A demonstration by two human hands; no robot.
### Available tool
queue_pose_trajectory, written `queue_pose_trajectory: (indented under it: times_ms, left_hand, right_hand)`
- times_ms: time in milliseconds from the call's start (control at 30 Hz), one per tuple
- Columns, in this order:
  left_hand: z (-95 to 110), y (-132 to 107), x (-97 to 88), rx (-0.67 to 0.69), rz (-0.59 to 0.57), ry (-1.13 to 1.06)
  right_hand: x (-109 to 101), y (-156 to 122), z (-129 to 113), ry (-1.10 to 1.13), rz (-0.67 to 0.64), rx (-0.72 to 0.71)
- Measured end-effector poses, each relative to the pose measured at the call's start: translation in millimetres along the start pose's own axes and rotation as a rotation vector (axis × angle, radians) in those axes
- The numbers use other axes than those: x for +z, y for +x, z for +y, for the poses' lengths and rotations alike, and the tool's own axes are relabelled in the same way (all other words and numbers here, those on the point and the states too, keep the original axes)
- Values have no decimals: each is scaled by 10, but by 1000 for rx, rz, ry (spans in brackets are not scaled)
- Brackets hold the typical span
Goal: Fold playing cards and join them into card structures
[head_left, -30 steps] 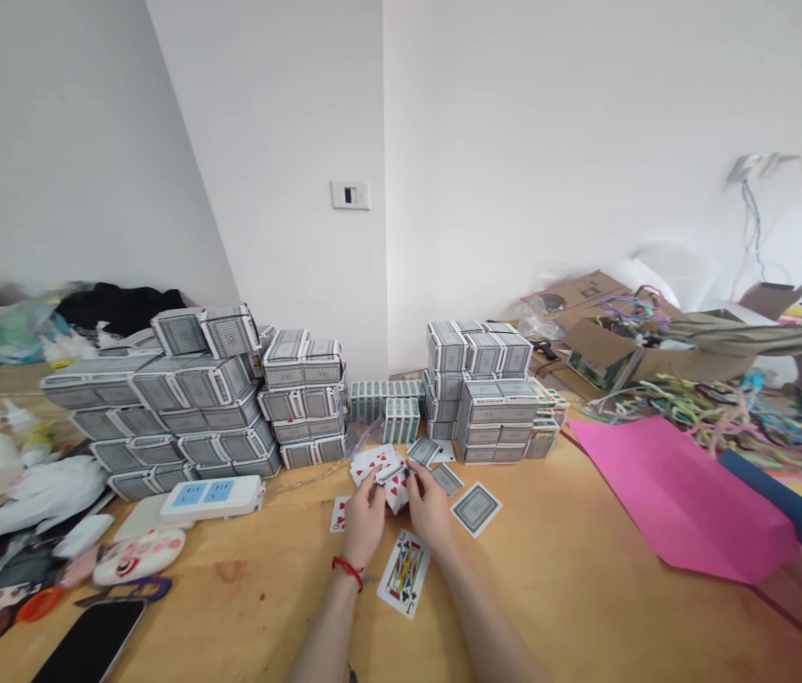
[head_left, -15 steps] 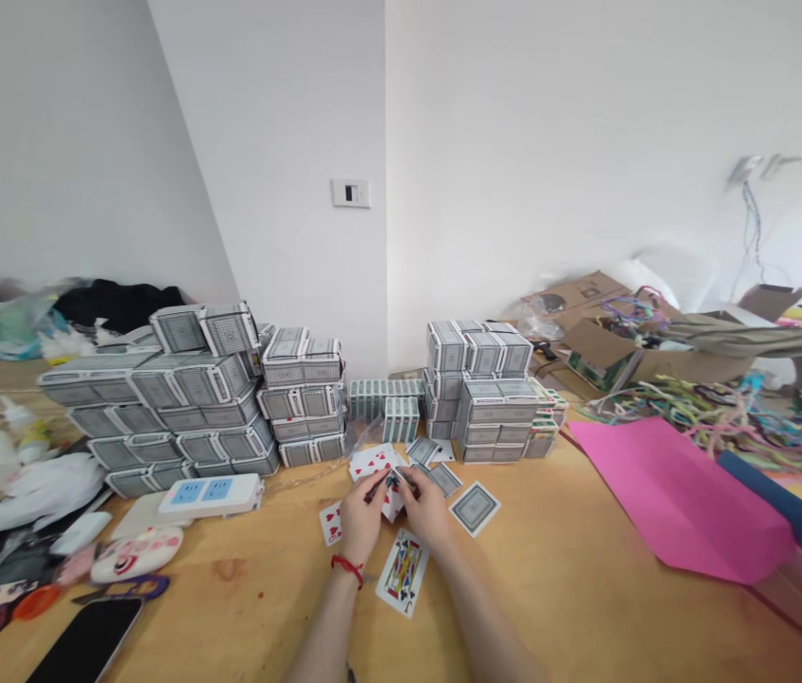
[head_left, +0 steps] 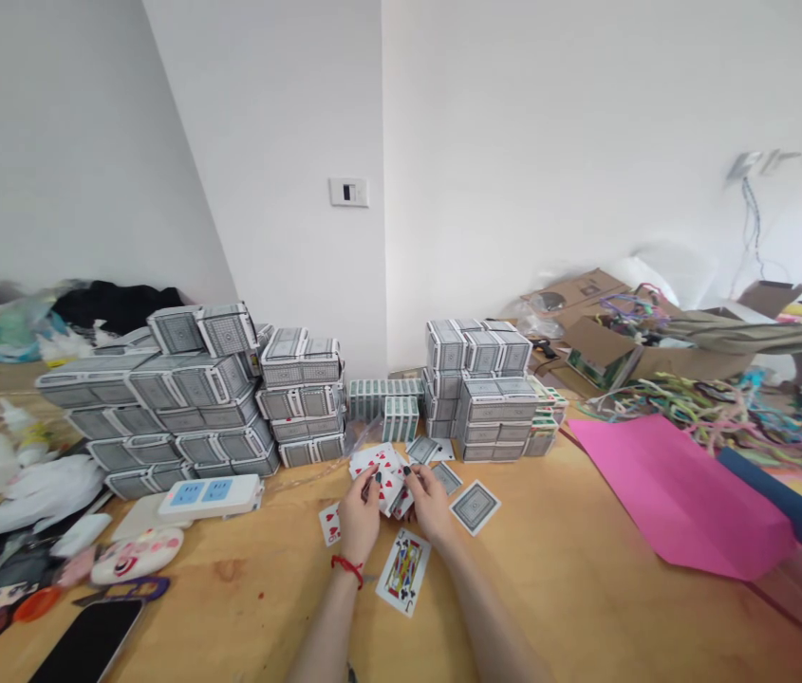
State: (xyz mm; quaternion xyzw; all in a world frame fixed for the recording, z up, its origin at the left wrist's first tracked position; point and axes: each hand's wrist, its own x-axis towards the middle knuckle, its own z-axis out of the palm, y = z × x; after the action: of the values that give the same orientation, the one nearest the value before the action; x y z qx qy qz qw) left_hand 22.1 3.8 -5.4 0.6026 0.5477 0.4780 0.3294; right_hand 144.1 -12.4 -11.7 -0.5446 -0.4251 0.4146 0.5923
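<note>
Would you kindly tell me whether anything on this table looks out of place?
The jack of clubs lies askew by itself, apart from the heart cards. On the right, colourful cords look spilled, tangled loosely before the cardboard box.

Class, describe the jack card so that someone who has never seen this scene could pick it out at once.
On the wooden table, find the left hand and the right hand. Nearer the camera, between the forearms, lies the jack card, face up. Its colourful court figure sets it apart from the heart cards and the grey-backed card nearby.
</note>
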Motion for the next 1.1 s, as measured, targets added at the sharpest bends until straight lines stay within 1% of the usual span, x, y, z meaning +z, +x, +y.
queue_pose_trajectory:
  times_ms: [200,300,400,500,600,700,833,900,967,1100]
  left_hand:
    - [-24,1,11,18,-38,25]
    - [-18,-3,18,26,-41,37]
    - [-18,-1,21,32,-23,33]
    - [-25,11,18,12,12,21]
    - [-36,32,9,-19,80,17]
    - [-61,45,-4,-20,141,-18]
    - [-114,41,-15,-26,153,-99]
    - [-143,42,-13,-19,152,-133]
    - [-167,50,-8,-18,164,-147]
    - [-185,72,1,-30,211,-156]
  right_hand:
    - [-13,-47,-73,137,-132,59]
    - [-8,-42,-61,156,-159,67]
    - [0,-20,-35,149,-162,34]
    - [-3,0,-30,160,-121,14]
    - [-19,7,-47,220,-88,23]
    - [-38,1,-65,262,-88,35]
    - [-61,-12,-85,271,-104,16]
    - [-70,-17,-108,330,-126,18]
    - [-73,-26,-139,435,-143,32]
    - [-45,-62,-187,621,-214,110]
